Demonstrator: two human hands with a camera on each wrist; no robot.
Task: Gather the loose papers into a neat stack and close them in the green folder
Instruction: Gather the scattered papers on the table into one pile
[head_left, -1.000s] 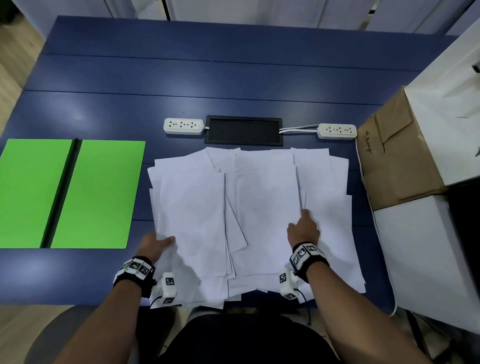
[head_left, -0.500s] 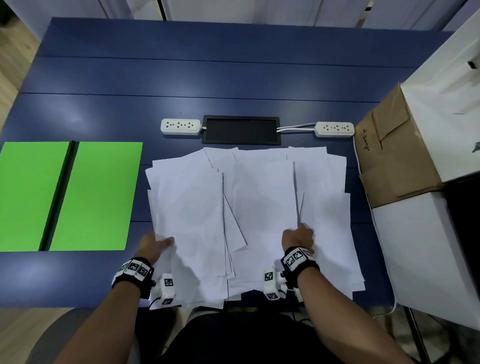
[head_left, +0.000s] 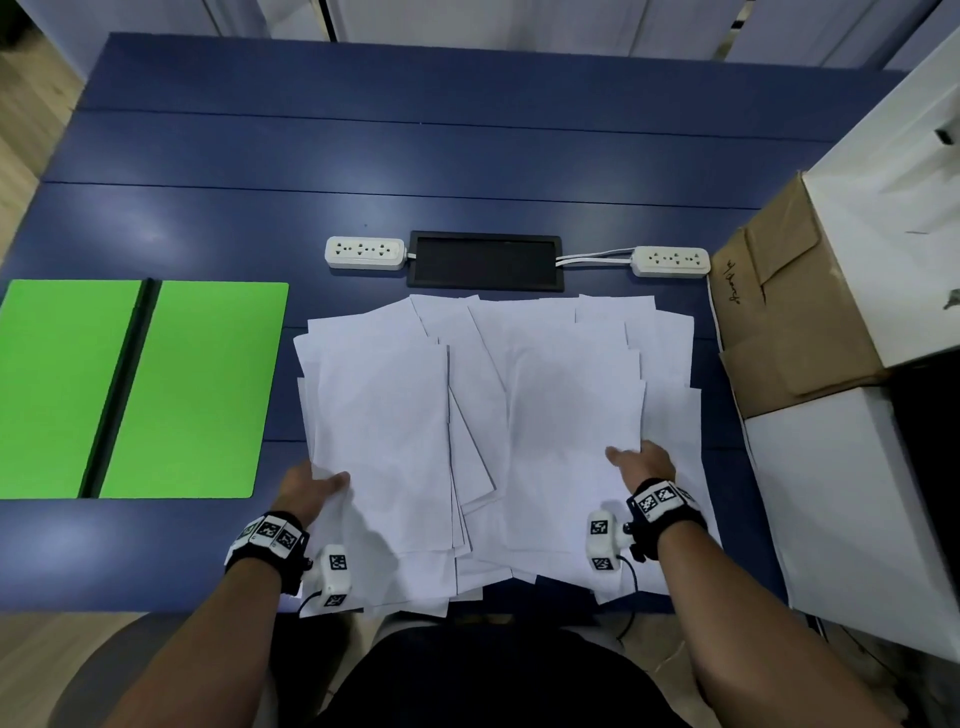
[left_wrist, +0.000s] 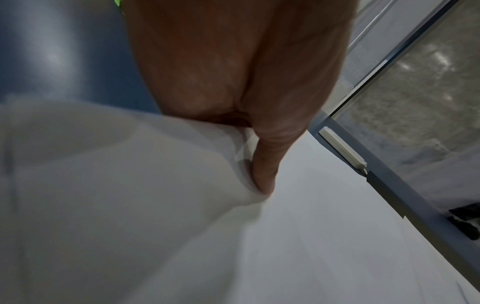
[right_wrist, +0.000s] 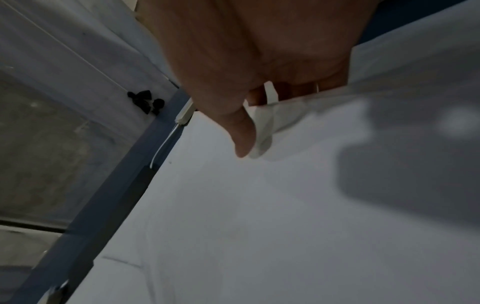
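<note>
Several loose white papers (head_left: 545, 395) lie fanned and overlapping on the middle of the blue table (head_left: 415, 156), some hanging over its near edge. The green folder (head_left: 197, 384) lies open and flat to their left. My left hand (head_left: 317, 486) pinches the left edge of the papers, thumb on top and fingers underneath. In the left wrist view the thumb (left_wrist: 265, 164) presses into a sheet (left_wrist: 130, 205). My right hand (head_left: 641, 460) grips the right edge of a bundle of sheets. The right wrist view shows its thumb (right_wrist: 241, 131) over the curled paper edges (right_wrist: 262, 127).
Two white power strips (head_left: 364, 252) (head_left: 671, 261) flank a black panel (head_left: 485, 260) just beyond the papers. A brown cardboard box (head_left: 779, 322) and white boxes (head_left: 857, 519) crowd the table's right edge. Bare blue table lies at the far side.
My right hand slid from the middle of the pile toward me, then right, and now holds the right edge of a bundle. The left hand has kept its hold.
</note>
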